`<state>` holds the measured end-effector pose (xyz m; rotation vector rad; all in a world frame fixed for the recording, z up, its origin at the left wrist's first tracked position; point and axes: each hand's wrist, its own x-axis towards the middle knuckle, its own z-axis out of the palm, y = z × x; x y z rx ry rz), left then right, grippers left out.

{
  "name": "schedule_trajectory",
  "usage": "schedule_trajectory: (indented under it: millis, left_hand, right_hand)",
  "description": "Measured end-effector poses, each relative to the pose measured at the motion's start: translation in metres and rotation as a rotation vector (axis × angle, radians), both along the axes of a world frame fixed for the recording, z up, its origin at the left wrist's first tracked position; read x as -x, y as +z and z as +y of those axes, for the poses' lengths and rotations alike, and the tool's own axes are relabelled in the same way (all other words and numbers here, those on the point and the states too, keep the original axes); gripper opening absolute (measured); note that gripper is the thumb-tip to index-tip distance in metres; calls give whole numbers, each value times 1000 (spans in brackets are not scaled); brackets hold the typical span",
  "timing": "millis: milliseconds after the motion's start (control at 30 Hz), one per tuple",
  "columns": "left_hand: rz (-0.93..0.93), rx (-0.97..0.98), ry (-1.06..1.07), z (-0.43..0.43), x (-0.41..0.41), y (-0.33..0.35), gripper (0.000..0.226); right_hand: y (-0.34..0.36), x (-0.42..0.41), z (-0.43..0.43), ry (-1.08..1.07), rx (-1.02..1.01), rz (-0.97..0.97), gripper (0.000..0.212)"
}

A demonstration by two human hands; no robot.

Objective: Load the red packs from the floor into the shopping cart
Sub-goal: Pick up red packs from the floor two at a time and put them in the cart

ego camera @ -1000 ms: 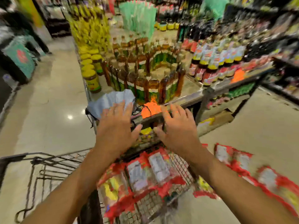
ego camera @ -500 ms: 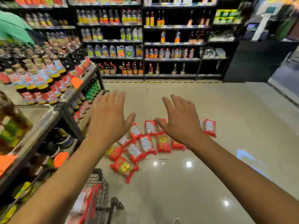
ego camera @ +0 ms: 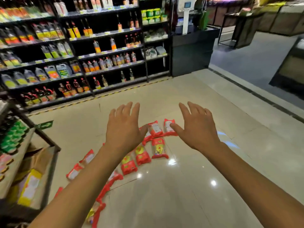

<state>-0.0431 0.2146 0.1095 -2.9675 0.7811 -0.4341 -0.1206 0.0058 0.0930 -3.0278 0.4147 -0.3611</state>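
Observation:
Several red packs (ego camera: 158, 148) lie scattered on the shiny beige floor (ego camera: 189, 186), in a loose band from centre down to the lower left. My left hand (ego camera: 124, 129) hovers above the packs with fingers spread and holds nothing. To its right, my right hand (ego camera: 197, 127) is also open and empty, its thumb over the farthest red pack (ego camera: 167, 127). Both arms are stretched forward. The shopping cart is out of view.
A low display stand (ego camera: 49, 155) with green and yellow goods and a cardboard box stands at the left. Tall dark shelves of bottles (ego camera: 82, 63) line the far side. A dark counter (ego camera: 192, 51) stands at the back right.
The view has swung right, from the cart with red packs in it to the packs on the floor. Both hands stayed empty and spread, and the cart has left the view.

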Motion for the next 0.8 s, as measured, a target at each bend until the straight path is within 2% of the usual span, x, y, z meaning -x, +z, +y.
schedule_trajectory:
  millis: [200,400,600,800]
  left_hand:
    - [51,-5,-17,-102,-66,-17,79]
    - [96,-1,19,-151,-160,-45,79]
    - [171,44,69,-186,-306,-109,78]
    - [356,93,136,-233,-480,-198,76]
  right_hand:
    - [-16,-64,-97,19,-21,48,78]
    - [-39,-170,-146,78,-25,104,77]
    - [-88,-318,-185,104,15,195,77]
    - [-161,-467,-239,77,-31,397,76]
